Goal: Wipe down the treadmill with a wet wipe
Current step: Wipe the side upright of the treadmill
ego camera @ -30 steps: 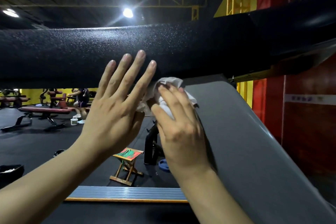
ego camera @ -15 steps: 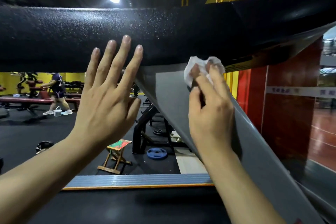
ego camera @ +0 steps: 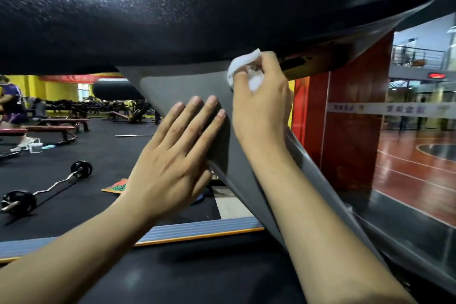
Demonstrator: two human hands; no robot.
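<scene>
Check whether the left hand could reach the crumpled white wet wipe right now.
Probably yes: the left hand lies open on the grey upright, close below the wipe, nothing between; the right hand grips it.

I see characters on a white banner (ego camera: pixel 385 108) beside the red pillar (ego camera: pixel 350 118), and a red lit sign (ego camera: pixel 436 75) above it; neither is legible to me.

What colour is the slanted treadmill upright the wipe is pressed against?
Matte grey: the upright under the white wipe, seen in the head view.
</scene>
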